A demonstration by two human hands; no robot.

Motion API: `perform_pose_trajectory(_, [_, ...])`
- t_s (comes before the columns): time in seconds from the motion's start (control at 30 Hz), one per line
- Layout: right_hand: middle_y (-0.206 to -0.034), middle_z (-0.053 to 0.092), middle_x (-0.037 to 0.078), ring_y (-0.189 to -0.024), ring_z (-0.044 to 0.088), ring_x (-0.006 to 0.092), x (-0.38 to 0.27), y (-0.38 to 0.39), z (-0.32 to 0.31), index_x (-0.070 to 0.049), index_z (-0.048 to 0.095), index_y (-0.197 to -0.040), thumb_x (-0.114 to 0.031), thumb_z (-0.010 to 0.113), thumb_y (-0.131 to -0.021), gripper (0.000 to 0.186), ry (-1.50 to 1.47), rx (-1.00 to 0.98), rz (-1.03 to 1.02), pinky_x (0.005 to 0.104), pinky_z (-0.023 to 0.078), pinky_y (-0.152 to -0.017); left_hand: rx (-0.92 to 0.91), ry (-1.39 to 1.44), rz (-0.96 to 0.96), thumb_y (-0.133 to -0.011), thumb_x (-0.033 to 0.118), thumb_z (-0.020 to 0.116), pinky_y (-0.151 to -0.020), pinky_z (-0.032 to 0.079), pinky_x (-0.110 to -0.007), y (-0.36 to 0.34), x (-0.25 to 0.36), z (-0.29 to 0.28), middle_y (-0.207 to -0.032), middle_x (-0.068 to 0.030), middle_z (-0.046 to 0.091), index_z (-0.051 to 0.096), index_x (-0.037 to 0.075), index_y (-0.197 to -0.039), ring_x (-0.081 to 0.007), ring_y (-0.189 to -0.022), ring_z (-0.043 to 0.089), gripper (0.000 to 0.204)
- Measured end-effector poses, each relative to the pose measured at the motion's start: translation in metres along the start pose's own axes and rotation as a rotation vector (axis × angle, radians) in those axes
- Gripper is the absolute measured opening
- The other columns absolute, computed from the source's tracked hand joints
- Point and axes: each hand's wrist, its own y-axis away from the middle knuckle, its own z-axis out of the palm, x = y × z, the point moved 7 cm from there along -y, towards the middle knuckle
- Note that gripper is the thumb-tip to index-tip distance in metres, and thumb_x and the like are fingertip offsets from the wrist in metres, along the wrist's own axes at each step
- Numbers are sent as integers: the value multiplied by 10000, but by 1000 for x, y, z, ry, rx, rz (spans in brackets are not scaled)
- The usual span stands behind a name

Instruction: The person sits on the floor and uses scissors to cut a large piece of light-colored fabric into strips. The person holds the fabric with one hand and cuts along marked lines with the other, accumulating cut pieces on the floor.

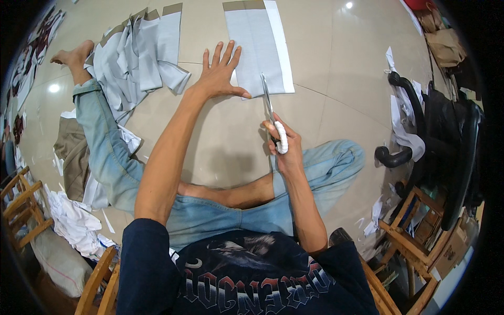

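Note:
On the floor in front of me lies a flat grey fabric panel (254, 44) with a brown band at its far end and a white strip along its right side. My left hand (218, 76) rests on its left edge with fingers spread and the thumb near the panel's front edge. My right hand (290, 149) grips a pair of scissors (267, 93) whose handle is wrapped in white. Their blades point away from me and reach over the front edge of the panel. How far the blades are parted is hard to make out.
A heap of similar grey pieces (131, 58) lies at the far left by my outstretched foot. Brown cloth (73, 152) and white scraps (73, 220) are beside my left leg. To the right stand a black chair (457, 157) and a wooden stool (415, 236).

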Motion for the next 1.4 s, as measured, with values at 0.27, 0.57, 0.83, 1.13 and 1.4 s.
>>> perform_pose_trajectory(0.27, [-974, 685, 70, -523, 502, 75, 0, -14, 10, 21, 557, -1374, -56, 736, -863, 547, 39, 9, -64, 218, 370, -430, 25, 0, 5, -450, 908, 694, -1183, -16, -660, 2, 0, 0, -1666, -174, 49, 144, 107, -1597, -412, -1526, -32, 1504])
perform_pose_trajectory(0.57, [-1013, 695, 81, -529, 542, 86, 2, -19, 6, 24, 569, -1361, -19, 711, -870, 512, 81, -9, -75, 220, 396, -433, 19, -6, 6, -448, 905, 699, -1179, -12, -667, 1, 0, 1, -1667, -171, 47, 138, 105, -1597, -408, -1527, -25, 1509])
perform_pose_trajectory(0.83, [-940, 684, 68, -519, 520, 77, -9, -25, 13, 50, 565, -1354, -87, 771, -835, 575, 14, -27, -63, 215, 385, -442, -30, -3, -20, -452, 895, 711, -1183, -22, -660, 1, 2, -5, -1666, -176, 39, 118, 76, -1596, -403, -1528, -38, 1527])
perform_pose_trajectory(1.13, [-935, 688, 57, -517, 512, 75, -16, -37, 25, 50, 574, -1343, -98, 789, -836, 570, 78, 4, -103, 217, 384, -440, -13, 13, -21, -444, 883, 726, -1192, -30, -644, 3, 2, -3, -1671, -152, 36, 113, 70, -1596, -389, -1531, -35, 1537])
perform_pose_trajectory(1.4, [-919, 686, 62, -522, 508, 75, -13, -40, 19, 46, 573, -1346, -105, 791, -837, 574, 30, -25, -66, 215, 380, -441, -2, 6, -5, -477, 864, 728, -1181, -3, -659, 3, 4, -6, -1666, -174, 48, 114, 49, -1590, -419, -1524, 6, 1510])
